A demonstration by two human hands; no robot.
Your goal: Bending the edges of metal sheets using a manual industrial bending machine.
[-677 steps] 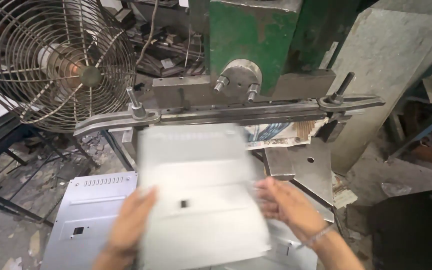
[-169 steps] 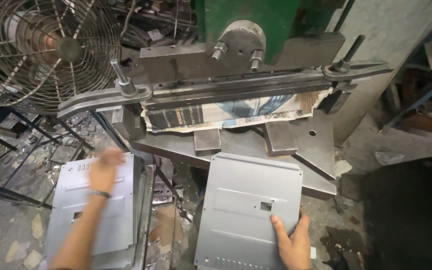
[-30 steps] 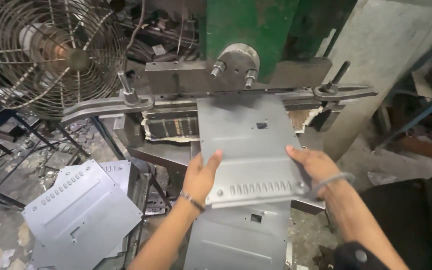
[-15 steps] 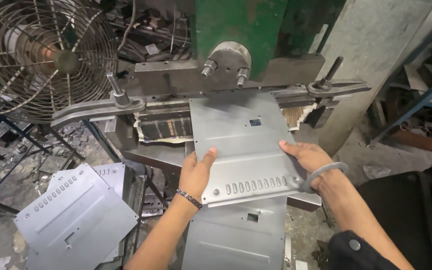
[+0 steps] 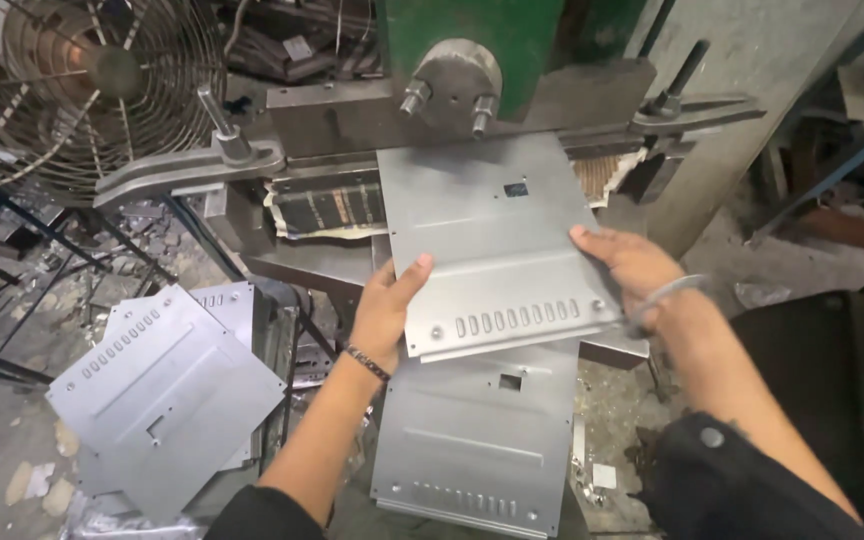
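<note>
A: What changed over the last second?
B: Both hands, left (image 5: 384, 312) and right (image 5: 630, 268), each grip clasping the grey sheet-metal panel (image 5: 497, 245), have slid it further under the green press (image 5: 472, 45).

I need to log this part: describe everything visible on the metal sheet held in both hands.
The metal sheet is a flat, dull grey rectangular panel, seemingly thin steel. It has a small square cutout near its far end, a pressed crease across the middle, and slots with round holes along its near edge. It lies almost level, its far end under the green press. The left hand and right hand grip its sides.
</note>
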